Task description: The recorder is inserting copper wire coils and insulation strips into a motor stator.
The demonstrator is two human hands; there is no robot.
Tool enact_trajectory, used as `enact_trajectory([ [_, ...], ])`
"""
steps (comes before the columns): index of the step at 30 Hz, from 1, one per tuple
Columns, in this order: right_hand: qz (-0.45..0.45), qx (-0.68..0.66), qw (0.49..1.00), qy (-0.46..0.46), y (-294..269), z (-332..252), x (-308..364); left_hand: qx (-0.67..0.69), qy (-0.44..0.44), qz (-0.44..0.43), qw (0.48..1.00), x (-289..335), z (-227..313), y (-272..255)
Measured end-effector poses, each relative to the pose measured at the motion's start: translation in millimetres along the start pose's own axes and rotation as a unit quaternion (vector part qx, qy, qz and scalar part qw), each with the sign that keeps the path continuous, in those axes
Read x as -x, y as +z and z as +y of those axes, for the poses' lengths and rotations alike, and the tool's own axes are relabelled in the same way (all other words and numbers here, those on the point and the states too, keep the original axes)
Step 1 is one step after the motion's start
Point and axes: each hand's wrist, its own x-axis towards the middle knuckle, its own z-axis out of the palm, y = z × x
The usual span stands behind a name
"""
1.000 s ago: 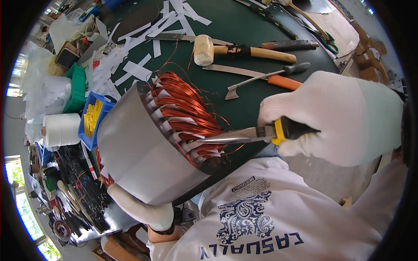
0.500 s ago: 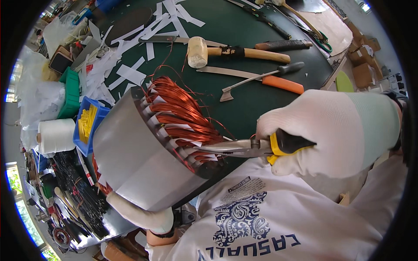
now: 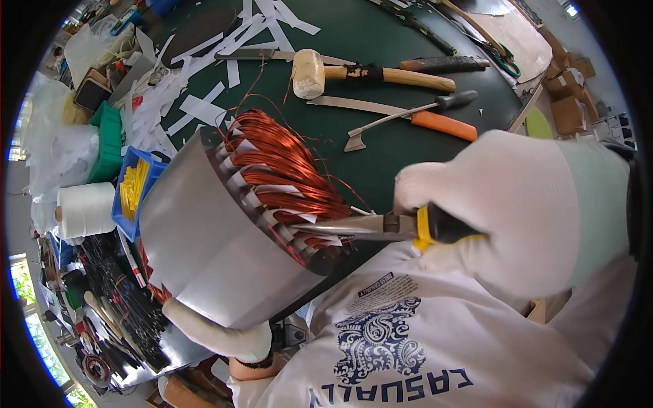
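Note:
A motor stator (image 3: 211,231) with a smooth grey metal shell lies tilted in front of me. From its right end bulge copper windings (image 3: 289,163), with white insulating slips (image 3: 279,192) between the coils. My left hand (image 3: 218,334), in a white glove, grips the stator's lower left edge; some of its fingers are hidden beneath. Closed round the yellow and black handles of long-nosed pliers (image 3: 367,226) is my gloved right hand (image 3: 503,204). The jaw tips reach in among the slips at the slot ends; whether they pinch one, I cannot tell.
Beyond the stator lie a mallet (image 3: 309,75), an orange-handled blade (image 3: 442,126) and a scraper (image 3: 445,102). Loose paper strips (image 3: 204,110) cover the far left. A blue bin of yellow pieces (image 3: 126,221), a green bin (image 3: 109,146) and a thread spool (image 3: 85,211) stand leftward.
My right hand has turned slightly and shifted a little left, carrying the pliers' tips deeper along the slot ends. The stator has tilted or shifted slightly left.

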Motion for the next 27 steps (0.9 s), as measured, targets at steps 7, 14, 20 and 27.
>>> enact_trajectory([
  [7, 0.106, 0.039, 0.990, -0.090, 10, 15, 5, 0.038, -0.062, -0.088, 0.994, 2, -9, -11],
  [14, 0.081, 0.171, 0.982, -0.021, 12, 3, 7, 0.029, 0.008, -0.010, 1.000, 0, -8, 0],
  [20, 0.085, -0.058, 0.987, -0.124, 16, 27, -1, 0.157, -0.109, -0.063, 0.980, -9, 4, -7],
  [27, 0.198, 0.254, 0.940, -0.109, 20, 9, 3, 0.086, -0.075, -0.082, 0.990, 3, -18, -13],
])
